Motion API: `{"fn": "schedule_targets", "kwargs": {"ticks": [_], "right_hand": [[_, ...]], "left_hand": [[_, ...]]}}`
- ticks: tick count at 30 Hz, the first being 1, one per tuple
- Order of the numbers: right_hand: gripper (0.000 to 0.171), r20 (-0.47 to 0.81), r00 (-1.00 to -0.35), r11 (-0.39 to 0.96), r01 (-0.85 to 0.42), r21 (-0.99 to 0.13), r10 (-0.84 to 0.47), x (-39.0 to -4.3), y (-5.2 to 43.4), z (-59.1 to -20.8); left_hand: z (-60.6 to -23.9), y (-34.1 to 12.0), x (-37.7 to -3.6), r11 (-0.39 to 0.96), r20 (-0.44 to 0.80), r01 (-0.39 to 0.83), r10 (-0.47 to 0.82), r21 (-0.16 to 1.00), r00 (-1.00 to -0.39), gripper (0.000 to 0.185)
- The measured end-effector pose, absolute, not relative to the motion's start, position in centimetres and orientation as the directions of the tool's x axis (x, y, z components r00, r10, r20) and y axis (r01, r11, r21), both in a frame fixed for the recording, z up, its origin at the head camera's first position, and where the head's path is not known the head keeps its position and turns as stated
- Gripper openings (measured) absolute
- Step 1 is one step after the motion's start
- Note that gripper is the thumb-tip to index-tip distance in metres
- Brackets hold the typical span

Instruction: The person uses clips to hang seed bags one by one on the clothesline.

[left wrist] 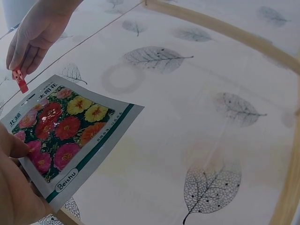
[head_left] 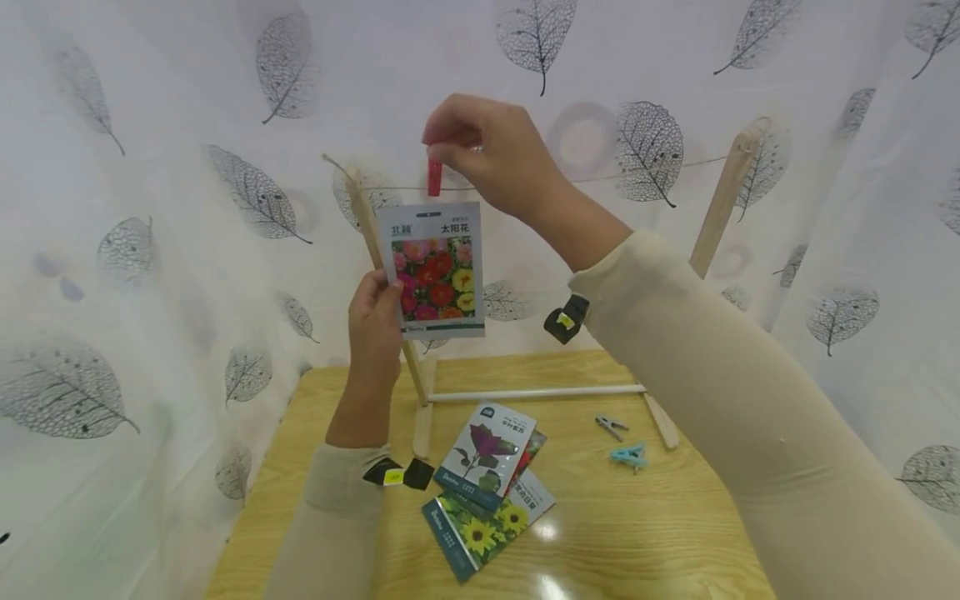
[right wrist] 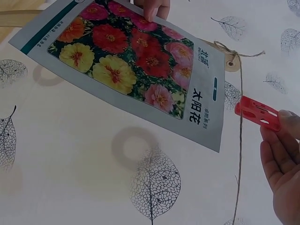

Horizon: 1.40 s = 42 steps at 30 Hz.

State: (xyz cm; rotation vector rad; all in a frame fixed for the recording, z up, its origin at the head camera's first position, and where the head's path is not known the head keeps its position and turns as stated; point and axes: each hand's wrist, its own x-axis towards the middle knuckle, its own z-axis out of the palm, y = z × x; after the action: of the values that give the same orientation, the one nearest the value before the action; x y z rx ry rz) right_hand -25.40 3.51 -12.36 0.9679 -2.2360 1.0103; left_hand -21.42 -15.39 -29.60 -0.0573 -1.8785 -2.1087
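Seed packet [head_left: 432, 271] with bright flower print, held up just under a taut string [head_left: 637, 173] on a wooden frame [head_left: 720, 208]; likely light, thin, floppy and a little slick, best taken by an edge. Left hand [head_left: 377, 321] raised from below, thumb and fingers pinching the packet's left edge. Right hand [head_left: 487, 150] lifted above, fingertips squeezing a red clothespin [head_left: 434, 177] at string and packet top.

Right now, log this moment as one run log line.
left hand: holds flower seed packet up to string | right hand: pinches red clothespin at string above packet | table: more seed packets, two clothespins
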Motion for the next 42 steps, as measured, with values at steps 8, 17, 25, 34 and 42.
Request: {"fn": "schedule_targets", "kwargs": {"ticks": [8, 17, 25, 34, 42], "right_hand": [[0.01, 0.668, -0.614, 0.456, -0.779, -0.429, -0.421, -25.6, 3.2, -12.7], [0.011, 0.615, -0.65, 0.495, -0.752, -0.435, -0.446, -25.8, 3.0, -13.1], [0.013, 0.608, -0.638, 0.479, -0.765, -0.43, -0.473, -25.9, 2.8, -13.6], [0.018, 0.585, -0.649, 0.509, -0.755, -0.414, -0.487, -25.9, 2.4, -13.7], [0.022, 0.563, -0.663, 0.514, -0.745, -0.426, -0.494, -26.0, 2.3, -13.7]], "left_hand": [[-29.3, -15.0, -21.3, -0.2, 0.252, 0.289, -0.188, 0.936, -0.949, 0.015], [-29.1, -14.9, -21.2, -0.178, 0.247, 0.28, -0.189, 0.943, -0.951, 0.015], [-29.2, -14.9, -21.3, -0.169, 0.254, 0.287, -0.193, 0.943, -0.948, 0.015], [-29.2, -14.9, -21.3, -0.154, 0.271, 0.3, -0.185, 0.941, -0.945, 0.016], [-29.1, -14.7, -21.3, -0.159, 0.26, 0.291, -0.188, 0.944, -0.947, 0.014]]}}
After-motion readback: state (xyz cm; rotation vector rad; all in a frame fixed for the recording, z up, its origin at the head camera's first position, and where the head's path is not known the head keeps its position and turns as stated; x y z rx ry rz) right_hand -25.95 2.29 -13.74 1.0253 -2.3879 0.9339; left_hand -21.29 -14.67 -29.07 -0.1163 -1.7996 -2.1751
